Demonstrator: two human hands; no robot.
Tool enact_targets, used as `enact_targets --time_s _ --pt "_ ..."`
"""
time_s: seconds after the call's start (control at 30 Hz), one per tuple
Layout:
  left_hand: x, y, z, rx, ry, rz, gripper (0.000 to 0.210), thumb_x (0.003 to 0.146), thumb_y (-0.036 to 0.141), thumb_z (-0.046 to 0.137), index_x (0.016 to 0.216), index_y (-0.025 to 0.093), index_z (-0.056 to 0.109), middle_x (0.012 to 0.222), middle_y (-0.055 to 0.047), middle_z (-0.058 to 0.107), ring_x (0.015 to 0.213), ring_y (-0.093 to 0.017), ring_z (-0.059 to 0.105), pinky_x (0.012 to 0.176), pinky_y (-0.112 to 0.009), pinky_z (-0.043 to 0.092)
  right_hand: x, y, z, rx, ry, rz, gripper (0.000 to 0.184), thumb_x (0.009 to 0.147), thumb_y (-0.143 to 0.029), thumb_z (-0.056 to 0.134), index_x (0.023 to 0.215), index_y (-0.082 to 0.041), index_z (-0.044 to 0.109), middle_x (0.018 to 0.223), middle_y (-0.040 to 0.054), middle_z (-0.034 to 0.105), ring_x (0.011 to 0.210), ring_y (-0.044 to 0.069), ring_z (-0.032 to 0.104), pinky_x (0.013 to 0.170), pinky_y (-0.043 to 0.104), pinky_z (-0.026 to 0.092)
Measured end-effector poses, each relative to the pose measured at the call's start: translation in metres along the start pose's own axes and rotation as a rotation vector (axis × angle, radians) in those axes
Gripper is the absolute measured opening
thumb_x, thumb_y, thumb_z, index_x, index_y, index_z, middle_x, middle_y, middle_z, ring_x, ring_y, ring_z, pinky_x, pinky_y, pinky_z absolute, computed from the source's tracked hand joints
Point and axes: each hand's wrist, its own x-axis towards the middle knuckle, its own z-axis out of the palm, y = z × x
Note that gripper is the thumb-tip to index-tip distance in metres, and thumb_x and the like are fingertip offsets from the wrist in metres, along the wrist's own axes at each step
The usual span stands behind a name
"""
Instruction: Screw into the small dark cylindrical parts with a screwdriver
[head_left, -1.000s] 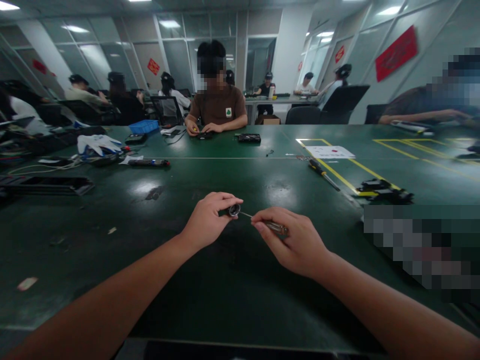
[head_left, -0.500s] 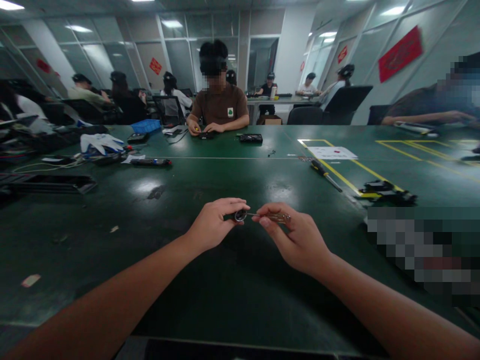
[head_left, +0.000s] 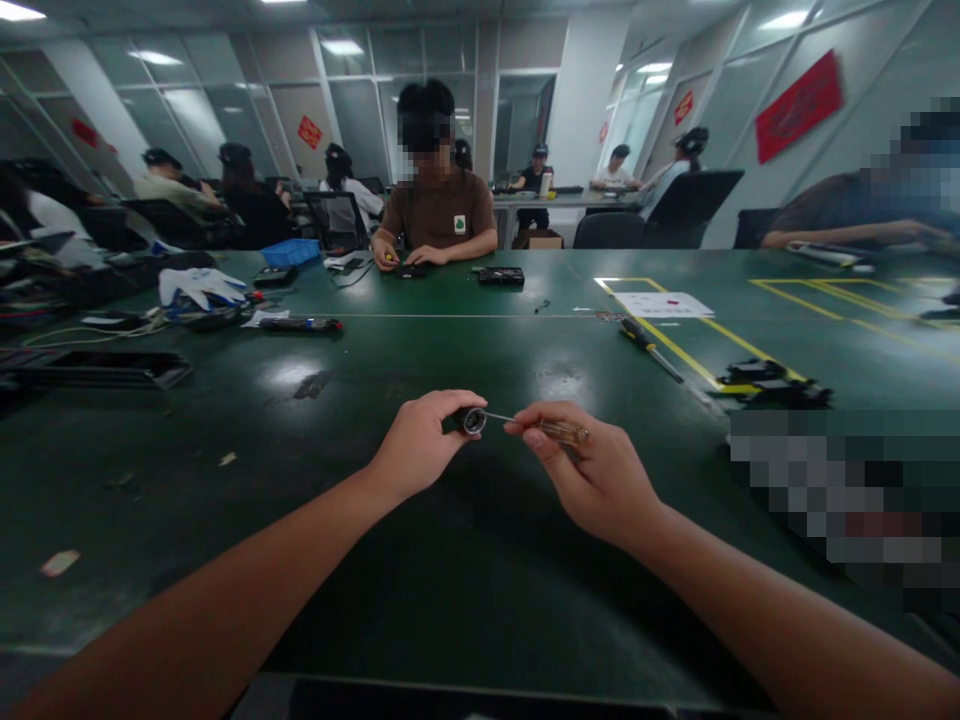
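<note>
Between the thumb and fingers of my left hand (head_left: 417,440) is a small dark round part (head_left: 472,421) with a silvery ring at its end, its open face turned toward me. My right hand (head_left: 581,465) grips a small screwdriver (head_left: 562,431) by its translucent amber handle. Its thin metal shaft points left, and the tip reaches the right edge of the round part; whether it touches is too small to tell. Both hands are held above the green table (head_left: 465,600).
A yellow-and-black screwdriver (head_left: 651,350) lies ahead to the right, near black parts (head_left: 772,384) and a white sheet (head_left: 664,305). Gloves (head_left: 201,288), a pen-shaped tool (head_left: 304,325) and a blue basket (head_left: 291,252) are at left. Across the table sits a co-worker (head_left: 439,215).
My left hand has turned the round part so its ringed face and dark side show more, shifting it slightly up and left. More of the screwdriver's shaft is visible; my right hand has barely moved.
</note>
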Motion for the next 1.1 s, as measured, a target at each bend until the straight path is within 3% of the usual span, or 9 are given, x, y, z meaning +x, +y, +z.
enact_targets --time_s 0.17,0.43,0.53,0.73,0.93,1.1 --pt "0.0000 -0.0012 0.0009 0.003 -0.013 0.038 0.034 0.081 0.010 0.074 0.113 0.022 0.074 0.117 -0.005 0.075 0.109 -0.021 0.070 0.102 -0.041 0.054 0.0009 0.0004 0.0010 -0.019 -0.053 -0.005 0.016 0.100 -0.022 0.052 0.110 -0.021 0.064 0.102 0.0030 0.075 0.088 0.016 0.071 0.076 0.026 0.051" --pt "0.0003 -0.0033 0.0008 -0.027 0.021 0.022 0.035 0.078 0.010 0.077 0.111 0.023 0.076 0.116 -0.004 0.076 0.110 -0.022 0.070 0.102 -0.039 0.054 0.0017 -0.0008 -0.0038 -0.071 -0.021 -0.005 0.014 0.100 -0.024 0.053 0.104 -0.020 0.066 0.093 0.0029 0.075 0.082 0.016 0.071 0.074 0.026 0.051" --pt "0.0003 -0.0015 0.0003 -0.050 0.023 0.009 0.034 0.078 0.011 0.077 0.110 0.023 0.076 0.115 -0.004 0.076 0.110 -0.022 0.070 0.103 -0.040 0.054 0.0016 -0.0020 -0.0044 -0.060 -0.006 -0.026 0.014 0.100 -0.023 0.053 0.105 -0.020 0.065 0.095 0.0033 0.075 0.083 0.016 0.071 0.073 0.025 0.051" --pt "-0.0010 -0.0044 0.0022 -0.128 0.021 -0.012 0.033 0.080 0.013 0.076 0.112 0.023 0.076 0.116 -0.004 0.075 0.110 -0.022 0.070 0.103 -0.039 0.054 0.0021 -0.0035 -0.0030 -0.050 -0.094 -0.070 0.016 0.098 -0.019 0.054 0.108 -0.019 0.066 0.098 0.0037 0.075 0.083 0.015 0.071 0.074 0.025 0.052" --pt "-0.0027 -0.0090 0.0045 -0.177 0.003 -0.025 0.034 0.081 0.015 0.075 0.114 0.025 0.075 0.119 -0.003 0.074 0.111 -0.022 0.070 0.103 -0.040 0.055 0.0014 -0.0012 -0.0037 -0.057 -0.050 -0.056 0.016 0.098 -0.021 0.055 0.109 -0.019 0.066 0.099 0.0046 0.075 0.085 0.016 0.071 0.077 0.027 0.053" --pt "-0.0016 -0.0058 0.0026 -0.140 0.015 -0.030 0.035 0.080 0.015 0.076 0.113 0.024 0.075 0.118 -0.003 0.075 0.111 -0.022 0.070 0.105 -0.040 0.054 0.0011 -0.0003 -0.0028 -0.076 -0.090 -0.081 0.019 0.097 -0.020 0.055 0.113 -0.019 0.066 0.102 0.0051 0.075 0.089 0.017 0.071 0.079 0.027 0.053"
